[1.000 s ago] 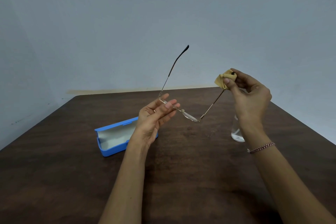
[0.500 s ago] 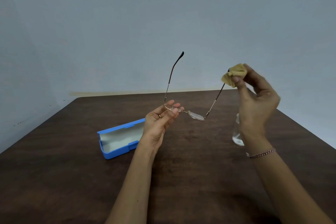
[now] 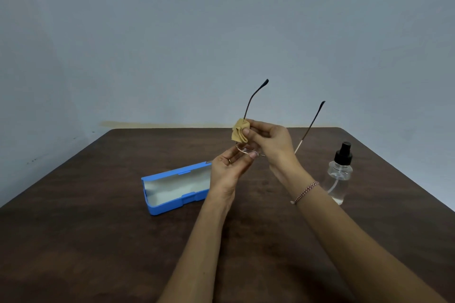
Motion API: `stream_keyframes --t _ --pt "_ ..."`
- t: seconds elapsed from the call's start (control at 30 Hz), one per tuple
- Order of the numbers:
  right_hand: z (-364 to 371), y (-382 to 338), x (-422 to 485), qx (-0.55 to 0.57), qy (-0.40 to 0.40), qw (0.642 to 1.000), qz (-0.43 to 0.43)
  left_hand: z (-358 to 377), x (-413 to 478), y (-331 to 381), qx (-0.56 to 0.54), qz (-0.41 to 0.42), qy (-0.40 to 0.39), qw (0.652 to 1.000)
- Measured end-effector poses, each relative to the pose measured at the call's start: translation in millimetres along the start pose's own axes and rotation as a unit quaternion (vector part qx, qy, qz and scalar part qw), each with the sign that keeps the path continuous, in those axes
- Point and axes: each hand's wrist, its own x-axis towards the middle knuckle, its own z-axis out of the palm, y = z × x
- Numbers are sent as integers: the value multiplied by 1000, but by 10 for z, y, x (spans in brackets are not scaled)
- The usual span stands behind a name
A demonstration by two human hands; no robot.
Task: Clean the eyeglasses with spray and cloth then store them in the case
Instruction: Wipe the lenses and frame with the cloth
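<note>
My right hand (image 3: 273, 145) pinches the folded tan cloth (image 3: 240, 131) between thumb and fingertips (image 3: 246, 132), around the leftward temple arm of the eyeglasses (image 3: 250, 103) — a moment ago it pinched the other arm's tip. My left hand (image 3: 230, 167), fingers curled, holds the lens rim from below. The glasses sit in the air above the table (image 3: 98, 241), and my right hand hides one lens. My left hand covers one end of the open blue case (image 3: 170, 204). The spray bottle (image 3: 339, 174) — earlier behind my wrist — now shows.

table (image 3: 98, 241): dark wood | on it: open blue case (image 3: 172, 188); clear spray bottle (image 3: 340, 174)
</note>
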Motion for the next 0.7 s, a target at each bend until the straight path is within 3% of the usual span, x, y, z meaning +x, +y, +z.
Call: stream_keyframes --t 0.17,0.37,0.6,0.7 --pt "-10 89 -18 -24 -27 999 -21 10 3 -16 28 7 10 1000" --pt "-24 125 -77 -226 3 969 -101 31 25 -72 80 2 15 997" --pt "-89 59 -76 -63 82 989 -108 36 8 -128 89 -22 -19 996" --pt "-96 67 -76 -44 72 991 -102 33 6 -117 124 -45 -27 991"
